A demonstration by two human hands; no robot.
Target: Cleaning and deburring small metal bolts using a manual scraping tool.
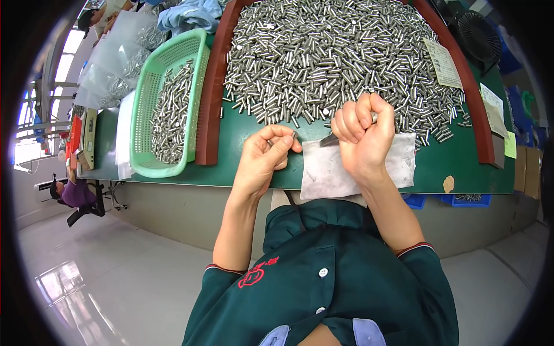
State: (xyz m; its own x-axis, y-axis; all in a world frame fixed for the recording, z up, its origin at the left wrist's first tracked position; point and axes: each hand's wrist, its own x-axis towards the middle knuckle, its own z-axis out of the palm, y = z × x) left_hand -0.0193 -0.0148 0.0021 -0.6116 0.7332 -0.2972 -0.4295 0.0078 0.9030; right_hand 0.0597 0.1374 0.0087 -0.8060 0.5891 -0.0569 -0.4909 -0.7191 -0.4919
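The fingers of my left hand [261, 160] were pinched together, thumb against forefinger, on a small steel pin [295, 135] whose grey end poked out toward the right; so fine a grip probably suited so short a piece. My right hand [365, 138] was curled into a fist, its fingers clamped around a dark tool [329, 140]. Only the tip showed, pointing left toward the pin, and I could not tell what kind of tool it was. The two hands stood close but apart, perhaps so the tip and the pin could face each other.

Beneath my right hand lay a stained white cloth [323, 176] at the near edge of the green bench [433, 164], likely there to guard the surface. Ahead spread a great heap of loose steel pins [323, 57], within easy reach. A red-brown left rail [209, 118] and right rail [480, 124] flanked it, presumably to stop pins rolling away. Beyond the left rail, a green plastic basket [158, 170] held more pins, its walls keeping that batch separate.
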